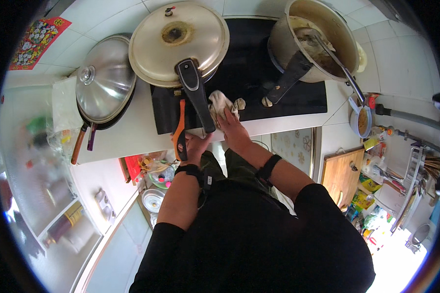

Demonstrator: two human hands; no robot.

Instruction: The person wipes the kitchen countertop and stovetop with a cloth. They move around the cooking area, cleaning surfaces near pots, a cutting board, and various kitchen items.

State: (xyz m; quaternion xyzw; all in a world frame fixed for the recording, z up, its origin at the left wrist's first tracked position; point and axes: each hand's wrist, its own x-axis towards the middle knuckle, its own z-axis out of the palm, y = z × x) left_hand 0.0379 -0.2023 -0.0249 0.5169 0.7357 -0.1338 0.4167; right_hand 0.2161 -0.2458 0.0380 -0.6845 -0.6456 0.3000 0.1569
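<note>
My right hand (pixel 234 132) presses on a stained, crumpled cloth (pixel 219 104) at the front edge of the black gas cooktop (pixel 242 66). Left of it, my left hand (pixel 195 146) is at the counter's edge, partly behind an orange-and-black handle (pixel 180 132); whether it grips that handle I cannot tell. The long black handle (pixel 196 95) of a lidded pressure cooker (pixel 179 44) reaches out between my hands. Two control knobs, one of them a metal knob (pixel 239 104), are right of the cloth.
At the right stands an open pot (pixel 311 69) with food and a metal ladle (pixel 339 62) in it; its black handle juts forward. A wok with a domed steel lid (pixel 104 80) is on the left. A blue-rimmed cup (pixel 361 121) sits beyond the counter's right end.
</note>
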